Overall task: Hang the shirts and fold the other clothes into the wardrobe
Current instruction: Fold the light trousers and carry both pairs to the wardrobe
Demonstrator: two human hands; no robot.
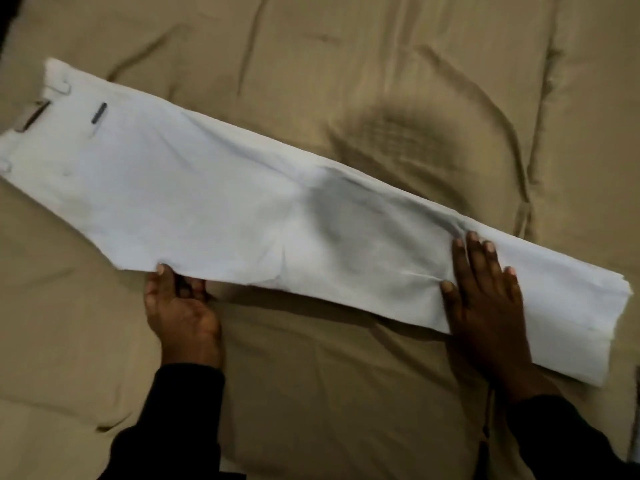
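White trousers [214, 199] under flat right hand [485, 299], left hand [180, 306] pinching edge

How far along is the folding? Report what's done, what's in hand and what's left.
Done: the white trousers lie on the tan bedcover, legs laid one over the other in a long strip. In hand: the right hand presses flat near the hem end, and the left hand grips the near edge. Left: the crosswise folds. No wardrobe or shirts are in view.
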